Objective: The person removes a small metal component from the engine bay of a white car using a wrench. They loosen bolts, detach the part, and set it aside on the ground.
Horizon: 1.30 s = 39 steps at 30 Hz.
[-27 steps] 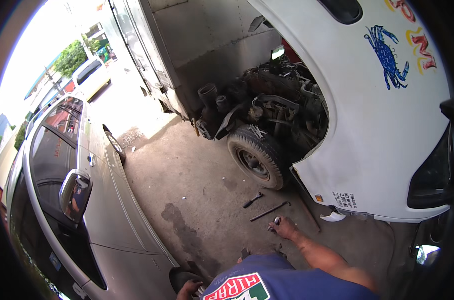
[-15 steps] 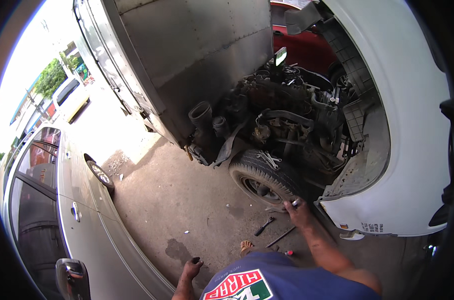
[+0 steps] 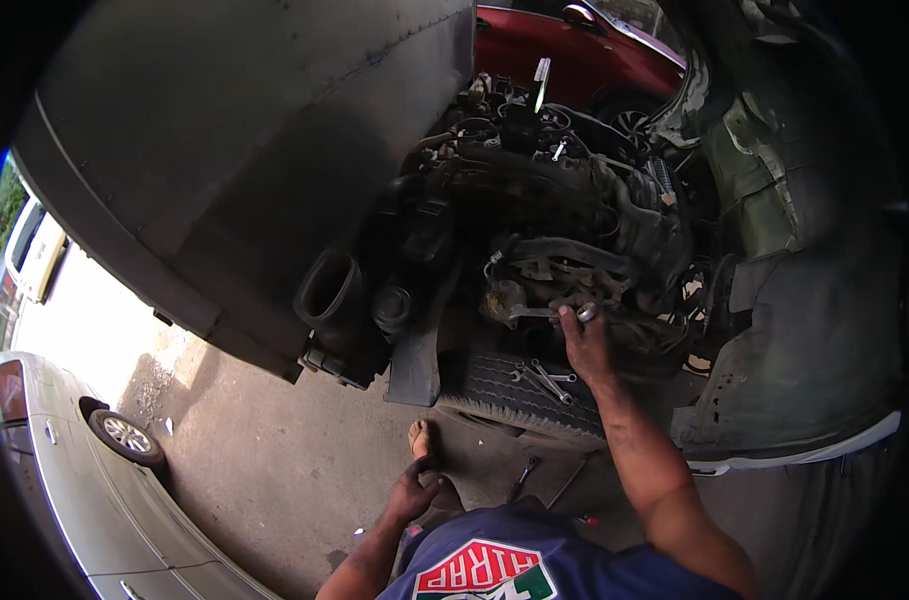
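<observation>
My right hand [image 3: 587,345] is reached over the front tire [image 3: 485,385] to the side of the exposed engine [image 3: 555,200]. Its fingers are closed around a short, shiny metal socket [image 3: 586,313], whose round end shows by the thumb. A pale metal bar [image 3: 535,312] runs up to the fingertips; I cannot tell whether it is held. Several combination wrenches [image 3: 547,381] lie on the tire tread, just left of my right wrist. My left hand [image 3: 413,492] hangs low above my leg with curled fingers, near something dark that I cannot make out.
A ratchet [image 3: 522,480] and a thin bar [image 3: 572,478] lie on the concrete floor. The metal cargo box [image 3: 225,150] rises at left, the tilted cab [image 3: 805,310] at right. A silver car [image 3: 105,500] and a red car [image 3: 555,60] stand close by.
My right hand has moved from beside the wheel up and over the tire to the engine, carrying the shiny socket. I have stepped closer, and my left hand has risen toward my leg.
</observation>
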Motion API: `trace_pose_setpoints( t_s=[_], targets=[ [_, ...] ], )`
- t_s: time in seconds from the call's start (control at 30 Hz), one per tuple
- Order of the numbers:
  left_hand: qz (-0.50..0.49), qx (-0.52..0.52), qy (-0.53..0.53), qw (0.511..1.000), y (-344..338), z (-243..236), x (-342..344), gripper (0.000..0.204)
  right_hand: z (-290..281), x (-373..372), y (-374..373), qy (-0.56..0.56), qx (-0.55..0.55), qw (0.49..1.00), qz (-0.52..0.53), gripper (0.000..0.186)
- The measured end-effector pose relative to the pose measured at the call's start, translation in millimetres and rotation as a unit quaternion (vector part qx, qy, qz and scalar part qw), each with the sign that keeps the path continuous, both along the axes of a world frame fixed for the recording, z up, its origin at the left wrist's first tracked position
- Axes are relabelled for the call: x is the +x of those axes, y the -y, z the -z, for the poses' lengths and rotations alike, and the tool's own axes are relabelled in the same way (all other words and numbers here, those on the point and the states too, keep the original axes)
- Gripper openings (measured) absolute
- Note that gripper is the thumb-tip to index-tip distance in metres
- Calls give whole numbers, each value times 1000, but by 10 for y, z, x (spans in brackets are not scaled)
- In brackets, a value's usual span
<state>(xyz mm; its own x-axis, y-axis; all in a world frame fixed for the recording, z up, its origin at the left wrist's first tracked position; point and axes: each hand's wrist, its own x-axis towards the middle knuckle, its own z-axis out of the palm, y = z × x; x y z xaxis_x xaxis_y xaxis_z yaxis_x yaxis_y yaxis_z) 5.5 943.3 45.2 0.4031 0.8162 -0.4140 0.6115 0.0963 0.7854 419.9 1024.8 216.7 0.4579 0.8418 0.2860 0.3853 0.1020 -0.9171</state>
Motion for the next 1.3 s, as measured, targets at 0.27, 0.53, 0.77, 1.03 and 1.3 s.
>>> trace_pose_setpoints(
  t_s=[0.27, 0.53, 0.77, 1.03, 1.3],
  targets=[
    [198, -14, 94, 976, -2374, 132, 977, 70, 953, 122, -1643, 64, -65, 990, 108, 19],
    [146, 8, 126, 981, -3124, 383, 1924, 73, 1038, -2, -1713, -16, -58, 989, 134, 19],
    [-16, -33, 234, 971, -3670, 651, 2947, 80, 898, -59, -1747, 35, -101, 989, 100, 9],
    [32, -61, 204, 976, -4010, 792, 3190, 77, 921, 228, -1761, 46, -86, 993, 65, 9],
    [58, -44, 181, 981, -4117, 934, 3226, 84, 866, 63, -1883, 142, -65, 987, -34, 14]
  ],
)
